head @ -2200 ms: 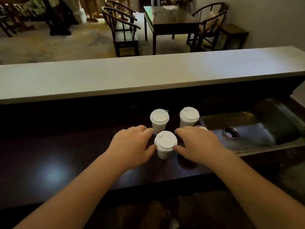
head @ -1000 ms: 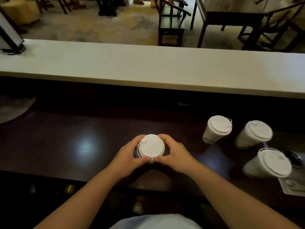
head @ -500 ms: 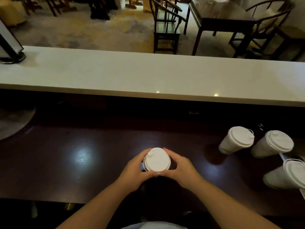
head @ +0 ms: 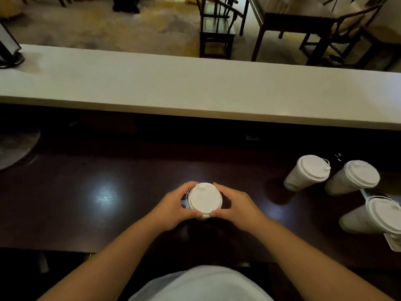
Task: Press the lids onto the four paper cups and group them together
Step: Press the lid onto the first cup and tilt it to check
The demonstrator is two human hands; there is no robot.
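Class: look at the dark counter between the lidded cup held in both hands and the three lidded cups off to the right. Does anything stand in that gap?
Nothing visible does. The held cup sits between left hand and right hand; only bare dark counter separates it from the three cups.

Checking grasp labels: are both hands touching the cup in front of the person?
Touching. The head view shows left hand and right hand wrapped around the lidded cup, fingertips pressed against its lid rim on both sides.

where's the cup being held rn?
In the head view, the held cup is centre frame on the dark counter, clasped between the left hand and right hand, well left of the three other cups.
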